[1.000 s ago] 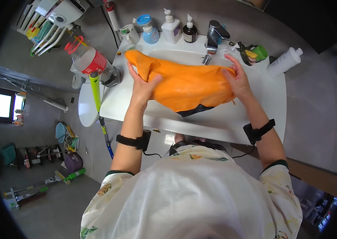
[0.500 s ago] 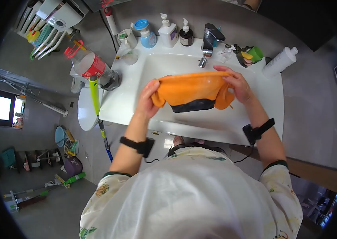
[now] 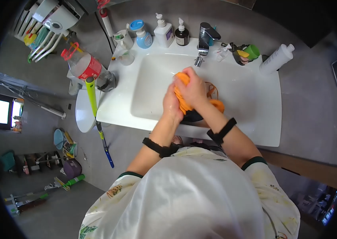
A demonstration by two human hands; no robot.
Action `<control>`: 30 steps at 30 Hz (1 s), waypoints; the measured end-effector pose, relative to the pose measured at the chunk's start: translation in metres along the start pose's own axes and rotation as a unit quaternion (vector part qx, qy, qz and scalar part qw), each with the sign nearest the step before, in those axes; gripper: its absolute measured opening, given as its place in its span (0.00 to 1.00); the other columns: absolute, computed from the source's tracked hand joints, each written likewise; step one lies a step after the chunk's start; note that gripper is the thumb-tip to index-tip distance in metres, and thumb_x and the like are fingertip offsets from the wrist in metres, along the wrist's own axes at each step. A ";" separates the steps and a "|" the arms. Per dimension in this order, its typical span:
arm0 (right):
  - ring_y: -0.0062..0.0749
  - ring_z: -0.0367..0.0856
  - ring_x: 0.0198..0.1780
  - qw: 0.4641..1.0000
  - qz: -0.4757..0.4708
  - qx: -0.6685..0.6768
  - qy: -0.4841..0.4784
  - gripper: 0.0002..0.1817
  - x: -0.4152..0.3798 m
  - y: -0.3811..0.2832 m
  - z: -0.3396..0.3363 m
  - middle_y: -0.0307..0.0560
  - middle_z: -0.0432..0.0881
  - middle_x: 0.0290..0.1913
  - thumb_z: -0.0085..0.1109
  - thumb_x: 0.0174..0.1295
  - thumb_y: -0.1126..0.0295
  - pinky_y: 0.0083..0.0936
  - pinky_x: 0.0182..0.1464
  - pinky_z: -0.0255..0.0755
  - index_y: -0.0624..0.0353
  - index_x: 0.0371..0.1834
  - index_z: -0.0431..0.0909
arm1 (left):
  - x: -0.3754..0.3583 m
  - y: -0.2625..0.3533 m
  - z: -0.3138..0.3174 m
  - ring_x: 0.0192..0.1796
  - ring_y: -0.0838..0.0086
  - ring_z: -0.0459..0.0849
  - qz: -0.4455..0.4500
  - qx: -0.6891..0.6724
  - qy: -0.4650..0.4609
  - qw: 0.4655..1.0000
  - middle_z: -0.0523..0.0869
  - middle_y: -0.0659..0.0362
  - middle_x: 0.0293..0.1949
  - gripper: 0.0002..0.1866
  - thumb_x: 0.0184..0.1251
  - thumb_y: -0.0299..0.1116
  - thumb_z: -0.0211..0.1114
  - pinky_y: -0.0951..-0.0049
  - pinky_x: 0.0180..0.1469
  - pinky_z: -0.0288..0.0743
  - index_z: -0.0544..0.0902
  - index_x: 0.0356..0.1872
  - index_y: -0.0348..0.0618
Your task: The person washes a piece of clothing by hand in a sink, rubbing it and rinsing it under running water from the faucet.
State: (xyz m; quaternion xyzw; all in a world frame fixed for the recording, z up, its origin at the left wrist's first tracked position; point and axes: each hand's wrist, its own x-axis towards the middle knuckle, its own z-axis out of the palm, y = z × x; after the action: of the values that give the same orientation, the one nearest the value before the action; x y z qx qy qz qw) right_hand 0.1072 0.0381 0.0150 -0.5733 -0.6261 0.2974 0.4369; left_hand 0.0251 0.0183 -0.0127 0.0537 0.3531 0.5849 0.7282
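Observation:
Over the white sink basin [image 3: 152, 79], a bunched orange fabric item [image 3: 182, 99] is squeezed between my two hands. It has a dark section underneath, and a thin orange cord loop hangs out on the right. My left hand [image 3: 171, 102] is closed on its left side. Pressing from above and to the right, my right hand [image 3: 194, 91] is wrapped round the cloth. Some fingertips are hidden in the folds. The chrome faucet [image 3: 203, 42] stands just beyond my hands, with its spout over the basin.
Behind the basin stand a blue foam bottle [image 3: 144, 40], a white pump bottle [image 3: 163, 34] and a dark pump bottle [image 3: 182, 35]. A white bottle [image 3: 276, 59] leans at the right, near a green cup [image 3: 252, 51]. At the left are a large plastic bottle [image 3: 87, 67] and a green-handled pole [image 3: 91, 95].
The fabric was stretched wide between my hands and is now bunched up. My hands have come together, the right one moving left and the left one moving right.

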 end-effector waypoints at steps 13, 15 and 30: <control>0.53 0.79 0.39 0.992 -0.115 -0.057 0.020 0.15 -0.034 -0.020 0.009 0.56 0.76 0.32 0.60 0.58 0.55 0.40 0.37 0.72 0.57 0.30 0.78 | 0.044 0.004 -0.055 0.44 0.70 0.82 -0.009 -0.037 -0.149 0.988 0.82 0.59 0.42 0.17 0.74 0.44 0.47 0.69 0.49 0.77 0.77 0.46 0.42; 0.51 0.79 0.38 0.981 -0.184 -0.059 0.006 0.15 -0.048 -0.032 0.012 0.54 0.75 0.32 0.60 0.59 0.56 0.40 0.35 0.72 0.59 0.31 0.77 | 0.059 -0.004 -0.078 0.43 0.70 0.82 -0.040 -0.103 -0.342 0.933 0.82 0.58 0.41 0.17 0.74 0.45 0.48 0.69 0.48 0.77 0.76 0.46 0.42; 0.59 0.77 0.39 0.989 0.121 -0.046 -0.073 0.20 0.009 0.033 0.028 0.60 0.79 0.34 0.50 0.65 0.58 0.45 0.43 0.71 0.65 0.26 0.77 | 0.014 -0.007 -0.029 0.46 0.70 0.81 -0.020 0.064 0.010 0.998 0.82 0.57 0.41 0.16 0.73 0.42 0.49 0.71 0.50 0.76 0.76 0.48 0.41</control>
State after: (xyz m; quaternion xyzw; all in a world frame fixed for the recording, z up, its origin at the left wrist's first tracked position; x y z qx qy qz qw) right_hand 0.0977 0.0556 -0.0243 -0.6407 -0.5958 0.3600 0.3239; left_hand 0.0151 0.0191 -0.0440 0.0872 0.3978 0.5467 0.7316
